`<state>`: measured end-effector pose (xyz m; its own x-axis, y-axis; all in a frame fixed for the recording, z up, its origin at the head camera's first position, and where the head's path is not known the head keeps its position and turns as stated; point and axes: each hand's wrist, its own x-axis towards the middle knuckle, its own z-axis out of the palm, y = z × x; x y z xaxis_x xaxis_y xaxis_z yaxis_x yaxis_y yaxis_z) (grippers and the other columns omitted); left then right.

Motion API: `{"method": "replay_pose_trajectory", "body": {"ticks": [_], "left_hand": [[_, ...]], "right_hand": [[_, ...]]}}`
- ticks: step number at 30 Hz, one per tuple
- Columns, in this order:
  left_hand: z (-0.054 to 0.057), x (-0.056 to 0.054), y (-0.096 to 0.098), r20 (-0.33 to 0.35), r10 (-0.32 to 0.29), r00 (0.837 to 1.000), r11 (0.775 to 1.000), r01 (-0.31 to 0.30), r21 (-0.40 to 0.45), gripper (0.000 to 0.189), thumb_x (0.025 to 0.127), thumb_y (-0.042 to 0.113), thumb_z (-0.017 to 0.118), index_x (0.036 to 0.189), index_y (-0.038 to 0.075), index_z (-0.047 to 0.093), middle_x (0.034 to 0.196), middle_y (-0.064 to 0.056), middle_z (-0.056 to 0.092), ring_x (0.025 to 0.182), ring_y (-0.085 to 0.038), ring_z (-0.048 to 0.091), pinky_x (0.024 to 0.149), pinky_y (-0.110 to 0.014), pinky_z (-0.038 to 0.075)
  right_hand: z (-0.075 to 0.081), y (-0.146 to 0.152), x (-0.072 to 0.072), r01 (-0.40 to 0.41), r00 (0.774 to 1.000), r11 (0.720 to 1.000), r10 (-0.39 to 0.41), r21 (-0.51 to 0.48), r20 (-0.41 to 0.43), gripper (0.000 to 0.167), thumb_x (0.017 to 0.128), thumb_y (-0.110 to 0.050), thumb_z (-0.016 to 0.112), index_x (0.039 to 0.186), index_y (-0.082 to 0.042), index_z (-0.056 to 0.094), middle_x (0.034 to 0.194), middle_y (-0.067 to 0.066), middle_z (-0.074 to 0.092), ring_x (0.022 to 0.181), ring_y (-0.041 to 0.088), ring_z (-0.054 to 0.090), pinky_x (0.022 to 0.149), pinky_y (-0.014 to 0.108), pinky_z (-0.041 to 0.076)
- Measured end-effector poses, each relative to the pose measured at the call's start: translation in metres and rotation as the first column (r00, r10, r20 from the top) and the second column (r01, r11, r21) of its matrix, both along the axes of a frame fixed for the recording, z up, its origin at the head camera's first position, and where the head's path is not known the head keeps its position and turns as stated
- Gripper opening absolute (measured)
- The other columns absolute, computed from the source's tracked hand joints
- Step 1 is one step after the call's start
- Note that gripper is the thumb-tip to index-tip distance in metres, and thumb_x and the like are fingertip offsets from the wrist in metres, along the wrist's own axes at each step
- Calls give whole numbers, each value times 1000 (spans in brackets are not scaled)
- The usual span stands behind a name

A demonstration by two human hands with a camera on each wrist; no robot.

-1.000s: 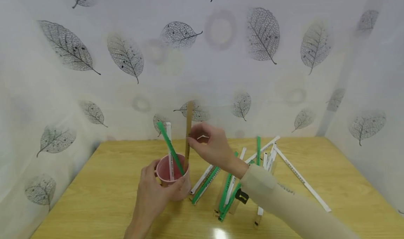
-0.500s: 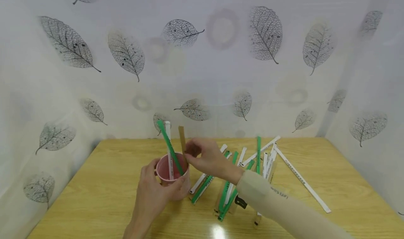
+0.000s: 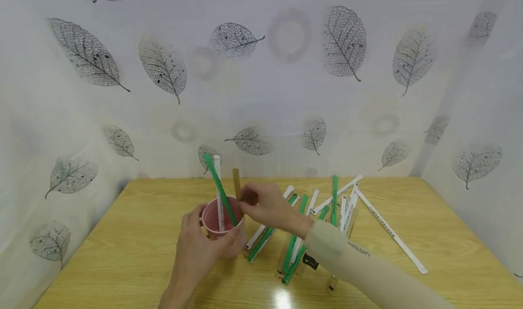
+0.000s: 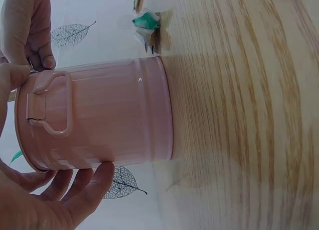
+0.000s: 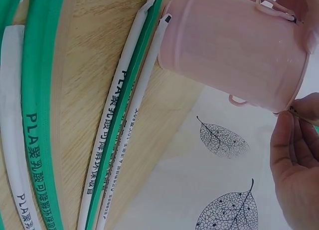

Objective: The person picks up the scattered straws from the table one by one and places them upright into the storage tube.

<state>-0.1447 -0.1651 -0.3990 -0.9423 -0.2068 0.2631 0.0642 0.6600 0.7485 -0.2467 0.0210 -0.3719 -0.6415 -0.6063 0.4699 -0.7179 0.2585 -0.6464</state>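
Note:
A pink pail (image 3: 240,243) with small side handles stands upright on the table. My left hand (image 3: 198,247) holds its near left side, thumb along the front and fingers round the wall, as the left wrist view also shows. Inside lean a green-wrapped straw (image 3: 220,188) and a white-wrapped straw (image 3: 221,213). At the right of the rim, my right hand (image 3: 267,207) pinches a brown-wrapped straw (image 3: 236,182) between thumb and forefinger. Its lower end is hidden inside the pail, and its upper part sticks up above the fingers.
To the right of the pail lies a loose spread of wrapped straws, among them a green straw (image 3: 335,200) and a long white straw (image 3: 392,232). Several lie under the right forearm. A leaf-printed curtain (image 3: 282,100) hangs behind the wooden table (image 3: 135,236).
The right hand has come down and slightly left, lowering the brown straw deeper into the pail. The left hand stays on the pail.

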Motion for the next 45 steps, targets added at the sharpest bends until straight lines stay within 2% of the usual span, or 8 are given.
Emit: {"method": "replay_pose_trajectory", "body": {"ticks": [7, 14, 17, 21, 26, 30, 36, 45], "left_hand": [[0, 0, 1, 11, 1, 1000, 1000, -1, 7, 93, 78, 57, 84, 144, 4, 46, 132, -15, 52, 118, -32, 60, 94, -50, 57], [1, -1, 1, 16, 5, 1000, 1000, -5, 3, 93, 78, 57, 84, 144, 4, 46, 133, -15, 52, 120, -33, 60, 95, -51, 57], [2, -2, 1, 11, 5, 1000, 1000, -5, 1, 93, 78, 57, 85, 144, 4, 47, 133, -16, 52, 120, -34, 60, 96, -51, 57], [3, -2, 0, 9, 10, 1000, 1000, -10, 2, 93, 77, 57, 86, 144, 4, 47, 133, -16, 52, 121, -34, 61, 95, -51, 57], [3, -2, 0, 35, 14, 999, 1000, -14, 13, 94, 77, 59, 85, 144, 5, 47, 134, -16, 52, 122, -35, 60, 96, -52, 57], [2, -2, 1, 36, 13, 999, 1000, -13, 8, 95, 77, 59, 84, 145, 4, 47, 134, -16, 52, 122, -35, 60, 96, -51, 57], [1, -1, 0, 13, 13, 1000, 1000, -13, 13, 91, 77, 53, 87, 143, 4, 48, 131, -15, 53, 120, -34, 61, 95, -50, 58], [0, 0, 0, 3, 19, 1000, 1000, -19, 1, 93, 77, 54, 87, 144, 3, 47, 132, -16, 53, 120, -34, 61, 95, -51, 58]], "right_hand": [[1, 9, 0, 47, 998, 998, -48, 29, 33, 13, 93, -12, 72, 103, -3, 70, 91, 6, 74, 78, 7, 66, 71, 20, 57], [9, 46, -9, 191, 971, 975, -205, 116, 120, 13, 96, -16, 69, 103, -5, 71, 93, 4, 75, 81, 11, 68, 75, 25, 59], [10, 74, -22, 294, 941, 933, -320, 209, 105, 12, 95, -16, 67, 99, -6, 73, 91, 4, 74, 80, 13, 67, 76, 30, 59], [0, 116, -43, 421, 883, 841, -465, 341, 57, 13, 91, -13, 65, 92, -3, 73, 88, 11, 74, 72, 16, 67, 69, 34, 58], [-16, 158, -58, 470, 810, 736, -579, 488, 93, 18, 90, -10, 63, 94, 6, 72, 89, 19, 73, 67, 20, 64, 61, 34, 55], [-26, 177, -64, 488, 759, 689, -638, 535, 128, 19, 89, -10, 64, 75, 3, 69, 65, 7, 64, 56, 14, 54, 54, 26, 48], [-39, 186, -73, 511, 720, 675, -674, 532, 163, 41, 88, -13, 69, 51, -11, 53, 44, -6, 49, 44, 8, 43, 49, 20, 40], [-42, 188, -72, 529, 672, 681, -700, 506, 240, 23, 88, -11, 71, 71, 5, 72, 59, 11, 69, 51, 13, 63, 60, 27, 55]]}}
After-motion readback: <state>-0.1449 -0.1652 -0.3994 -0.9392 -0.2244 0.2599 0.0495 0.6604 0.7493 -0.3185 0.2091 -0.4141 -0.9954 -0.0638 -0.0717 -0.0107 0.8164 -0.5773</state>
